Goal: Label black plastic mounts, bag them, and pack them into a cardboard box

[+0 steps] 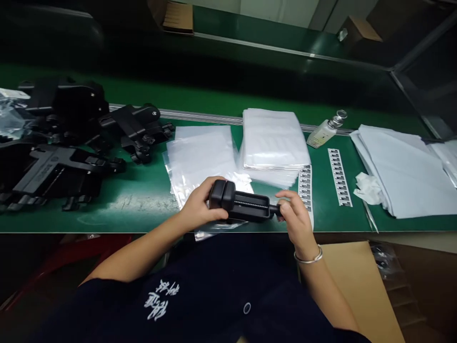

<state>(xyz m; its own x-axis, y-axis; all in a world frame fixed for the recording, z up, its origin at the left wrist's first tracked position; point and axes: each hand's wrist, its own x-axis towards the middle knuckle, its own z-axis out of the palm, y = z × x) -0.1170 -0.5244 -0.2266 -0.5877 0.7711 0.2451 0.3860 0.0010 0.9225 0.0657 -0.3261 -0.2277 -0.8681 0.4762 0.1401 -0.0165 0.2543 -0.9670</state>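
A black clamp-type holder (246,204) with a threaded rod in its slot is held level above the front edge of the green bench. My left hand (203,202) wraps round its thick padded jaw end. At the other end, the fingers of my right hand (294,214) pinch the small black knob (274,210). Beneath the holder lie loose clear plastic bags (203,155), partly covered by it and my left hand. Just behind stands a thick stack of clear bags (274,138). A strip of printed labels (305,186) runs down beside my right hand.
Several black holders (60,166) are piled on the left. To the right are a pump bottle (324,131), another label strip (340,176), tweezers (370,216), crumpled tissue (367,188) and white sheets (410,171). An open cardboard box (357,286) sits below the bench edge.
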